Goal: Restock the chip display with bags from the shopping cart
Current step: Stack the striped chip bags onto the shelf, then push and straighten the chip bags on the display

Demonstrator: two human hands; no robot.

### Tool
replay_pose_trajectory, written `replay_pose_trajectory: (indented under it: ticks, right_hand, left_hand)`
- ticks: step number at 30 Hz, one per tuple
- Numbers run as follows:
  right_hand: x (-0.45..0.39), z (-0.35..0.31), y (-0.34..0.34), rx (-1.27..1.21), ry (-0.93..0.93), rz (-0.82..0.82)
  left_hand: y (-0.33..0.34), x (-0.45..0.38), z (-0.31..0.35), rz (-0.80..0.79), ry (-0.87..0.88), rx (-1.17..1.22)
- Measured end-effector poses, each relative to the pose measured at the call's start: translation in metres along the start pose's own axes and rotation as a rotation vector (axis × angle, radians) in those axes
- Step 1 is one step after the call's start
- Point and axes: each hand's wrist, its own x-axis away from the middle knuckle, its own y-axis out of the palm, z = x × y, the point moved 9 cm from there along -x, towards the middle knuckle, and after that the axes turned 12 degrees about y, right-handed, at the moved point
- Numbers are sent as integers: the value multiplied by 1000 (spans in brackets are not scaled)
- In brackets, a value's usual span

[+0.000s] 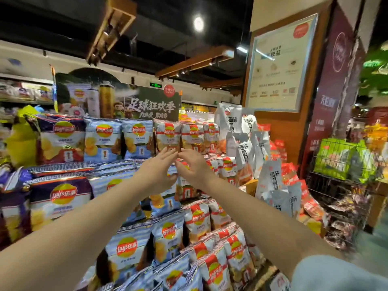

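Tiers of Lay's chip bags fill the display (117,164): blue bags (102,139) along the top row, red-and-white bags (197,219) to the right. Both my arms reach to the middle tier, where a red-and-white chip bag (185,191) stands upright. My left hand (159,171) lies against the bag's upper left side with straight fingers. My right hand (192,168) pinches the bag's top edge between curled fingers and thumb. The two hands nearly touch at the fingertips.
Purple Lay's bags (60,198) lie at the left and yellow bags (21,139) at the far left. White snack bags (243,143) crowd the display's right end. A wire rack (340,185) with green packs stands by a wooden pillar (294,133) at the right.
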Motion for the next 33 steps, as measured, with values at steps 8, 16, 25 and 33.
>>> replay_pose_trajectory:
  ticks: [8, 16, 25, 33]
  right_hand:
    - [65, 69, 85, 28, 68, -213]
    - [154, 147, 163, 206, 79, -524]
    - [246, 226, 219, 551, -180, -911]
    - [266, 266, 259, 579, -273, -1008]
  left_hand:
    - [109, 31, 3, -88, -33, 65]
    - [246, 76, 23, -249, -186, 158]
    - [373, 141, 54, -489, -544, 102]
    - [424, 161, 89, -682, -465, -65]
